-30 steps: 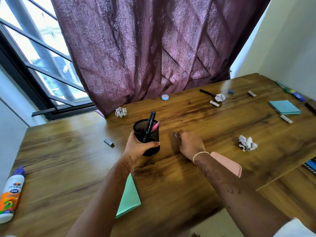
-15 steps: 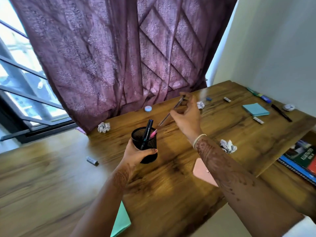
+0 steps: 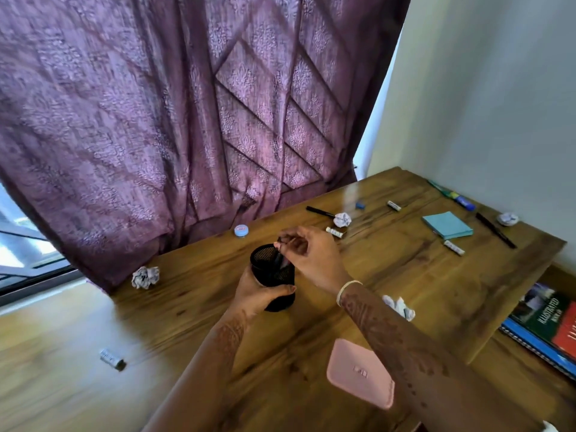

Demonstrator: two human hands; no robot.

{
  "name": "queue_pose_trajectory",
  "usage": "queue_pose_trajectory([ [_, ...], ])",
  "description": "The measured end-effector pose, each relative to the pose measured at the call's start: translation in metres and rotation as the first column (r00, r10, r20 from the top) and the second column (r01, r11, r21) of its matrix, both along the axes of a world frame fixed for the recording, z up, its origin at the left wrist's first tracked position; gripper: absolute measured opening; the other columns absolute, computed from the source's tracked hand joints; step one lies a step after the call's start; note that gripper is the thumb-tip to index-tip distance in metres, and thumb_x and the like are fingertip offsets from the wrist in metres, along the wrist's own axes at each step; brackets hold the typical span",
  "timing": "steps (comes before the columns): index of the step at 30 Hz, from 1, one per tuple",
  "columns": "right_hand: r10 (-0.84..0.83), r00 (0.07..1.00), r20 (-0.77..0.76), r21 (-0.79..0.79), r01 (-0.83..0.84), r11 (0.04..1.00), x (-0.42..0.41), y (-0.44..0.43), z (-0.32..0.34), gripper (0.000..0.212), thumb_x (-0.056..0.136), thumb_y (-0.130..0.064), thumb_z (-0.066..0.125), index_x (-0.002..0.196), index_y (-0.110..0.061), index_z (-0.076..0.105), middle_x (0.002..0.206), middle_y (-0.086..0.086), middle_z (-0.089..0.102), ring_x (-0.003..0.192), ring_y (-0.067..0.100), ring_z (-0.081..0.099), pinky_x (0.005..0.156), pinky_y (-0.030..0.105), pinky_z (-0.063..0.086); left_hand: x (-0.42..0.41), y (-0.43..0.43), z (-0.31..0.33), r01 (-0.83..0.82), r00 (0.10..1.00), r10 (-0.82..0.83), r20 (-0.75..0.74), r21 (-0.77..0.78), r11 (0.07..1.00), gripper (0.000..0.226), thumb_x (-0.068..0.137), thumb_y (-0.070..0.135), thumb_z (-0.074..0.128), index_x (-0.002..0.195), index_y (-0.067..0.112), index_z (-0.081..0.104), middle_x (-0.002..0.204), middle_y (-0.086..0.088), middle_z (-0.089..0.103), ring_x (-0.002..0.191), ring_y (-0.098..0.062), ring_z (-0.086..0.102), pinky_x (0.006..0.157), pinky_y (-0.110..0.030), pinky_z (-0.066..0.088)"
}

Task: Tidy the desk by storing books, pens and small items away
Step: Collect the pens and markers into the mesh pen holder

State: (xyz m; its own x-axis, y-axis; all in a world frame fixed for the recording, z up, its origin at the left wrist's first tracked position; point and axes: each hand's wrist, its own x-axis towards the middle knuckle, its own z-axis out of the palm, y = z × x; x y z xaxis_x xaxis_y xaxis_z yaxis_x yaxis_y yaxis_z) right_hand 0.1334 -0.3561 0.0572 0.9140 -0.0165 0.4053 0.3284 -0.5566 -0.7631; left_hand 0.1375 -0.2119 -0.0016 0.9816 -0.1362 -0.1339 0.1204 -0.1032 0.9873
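Note:
My left hand [image 3: 258,294] grips a black mesh pen holder [image 3: 274,277] standing on the wooden desk [image 3: 405,275]. Pens stand inside it. My right hand [image 3: 311,260] hovers right over the holder's rim, fingers pinched on the top end of a thin pen [image 3: 282,249] whose lower part is inside the holder. Loose on the desk lie a black pen [image 3: 319,211] at the back, another black pen [image 3: 495,230] at the right, a blue-green marker [image 3: 452,194] by the wall, a teal sticky-note pad [image 3: 447,225] and several small erasers [image 3: 453,247].
Crumpled paper balls [image 3: 145,277] lie around the desk, one [image 3: 400,307] just right of my forearm. A pink flat case [image 3: 358,372] sits near the front edge. A small blue round tin [image 3: 240,230] is by the purple curtain [image 3: 187,120]. Books [image 3: 548,325] lie on a lower shelf at right.
My right hand picked a thin pen up from the desk, raised it, then brought it down into the mesh holder. My view turned to the right.

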Motion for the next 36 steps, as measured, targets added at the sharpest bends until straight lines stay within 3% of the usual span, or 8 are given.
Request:
queue_pose_trajectory([
  [4, -0.182, 0.982, 0.045, -0.018, 0.183, 0.983, 0.032, -0.036, -0.003, 0.019, 0.09, -0.033, 0.063, 0.096, -0.019, 0.073, 0.086, -0.006, 0.07, 0.07, 0.008, 0.063, 0.067, 0.028, 0.052, 0.027, -0.023, -0.001, -0.01, 0.999, 0.01, -0.044, -0.005, 1.0, 0.076, 0.049, 0.013, 0.095, 0.114, 0.021, 0.058, 0.111, 0.007, 0.067, 0.105, -0.01, 0.061, 0.101, -0.036, 0.047],
  [10, -0.384, 0.921, -0.061, -0.157, 0.371, 0.915, 0.117, -0.104, -0.028, 0.016, 0.085, -0.02, 0.062, 0.098, -0.016, 0.071, 0.094, 0.008, 0.072, 0.091, 0.027, 0.066, 0.079, 0.041, 0.054, 0.062, -0.049, -0.007, -0.025, 0.998, 0.023, -0.055, -0.035, 0.999, 0.066, 0.059, 0.0, 0.089, 0.109, 0.026, 0.056, 0.106, 0.012, 0.066, 0.099, -0.001, 0.062, 0.07, -0.01, 0.048],
  [17, -0.413, 0.895, -0.171, -0.656, 0.209, 0.725, 0.183, -0.133, -0.059, 0.044, 0.086, -0.029, 0.06, 0.128, -0.018, 0.055, 0.12, 0.009, 0.063, 0.114, 0.03, 0.057, 0.098, 0.042, 0.044, 0.091, -0.064, -0.013, -0.063, 0.995, 0.058, -0.085, -0.058, 0.996, 0.075, 0.058, 0.002, 0.089, 0.122, 0.021, 0.054, 0.113, 0.009, 0.067, 0.101, 0.0, 0.063, 0.068, -0.01, 0.051],
  [20, -0.412, 0.894, -0.174, -0.75, 0.15, 0.644, 0.203, -0.128, -0.061, 0.042, 0.091, -0.033, 0.053, 0.13, -0.017, 0.051, 0.119, 0.009, 0.064, 0.114, 0.029, 0.057, 0.102, 0.045, 0.037, 0.099, -0.068, -0.013, -0.058, 0.995, 0.054, -0.081, -0.045, 0.997, 0.077, 0.058, 0.002, 0.089, 0.124, 0.02, 0.054, 0.116, 0.007, 0.067, 0.109, -0.007, 0.063, 0.08, -0.016, 0.052],
  [25, -0.423, 0.873, -0.242, -0.81, 0.058, 0.583, 0.232, -0.119, -0.07, 0.029, 0.094, -0.018, 0.045, 0.121, -0.012, 0.055, 0.118, 0.01, 0.065, 0.113, 0.029, 0.06, 0.107, 0.048, 0.035, 0.113, -0.066, -0.011, -0.056, 0.997, 0.055, -0.046, -0.017, 0.998, 0.072, 0.06, 0.003, 0.089, 0.122, 0.022, 0.056, 0.109, 0.013, 0.069, 0.097, 0.009, 0.063, 0.08, -0.011, 0.053],
  [29, -0.405, 0.902, -0.149, -0.84, 0.101, 0.534, 0.243, -0.113, -0.076, 0.03, 0.093, -0.011, 0.043, 0.119, -0.015, 0.057, 0.119, 0.007, 0.062, 0.111, 0.026, 0.06, 0.1, 0.042, 0.035, 0.12, -0.061, -0.011, -0.08, 0.996, 0.079, -0.04, -0.015, 0.997, 0.073, 0.059, 0.002, 0.089, 0.122, 0.02, 0.058, 0.112, 0.009, 0.07, 0.1, 0.005, 0.064, 0.084, -0.014, 0.052],
  [32, -0.383, 0.918, -0.098, -0.8, 0.156, 0.579, 0.248, -0.112, -0.076, 0.028, 0.092, -0.01, 0.045, 0.116, -0.015, 0.058, 0.116, 0.009, 0.064, 0.109, 0.029, 0.061, 0.096, 0.04, 0.039, 0.122, -0.057, -0.012, -0.08, 0.996, 0.079, -0.039, -0.014, 0.997, 0.071, 0.06, 0.0, 0.088, 0.122, 0.018, 0.059, 0.114, 0.007, 0.07, 0.101, 0.003, 0.065, 0.085, -0.016, 0.052],
  [36, -0.342, 0.939, -0.032, -0.477, 0.287, 0.831, 0.251, -0.116, -0.058, 0.038, 0.084, 0.001, 0.052, 0.122, -0.004, 0.053, 0.117, 0.022, 0.057, 0.108, 0.042, 0.057, 0.092, 0.046, 0.046, 0.118, -0.053, -0.013, -0.094, 0.995, 0.093, -0.029, -0.033, 0.995, 0.067, 0.06, -0.002, 0.087, 0.116, 0.022, 0.059, 0.108, 0.013, 0.069, 0.093, 0.012, 0.064, 0.082, -0.011, 0.052],
])
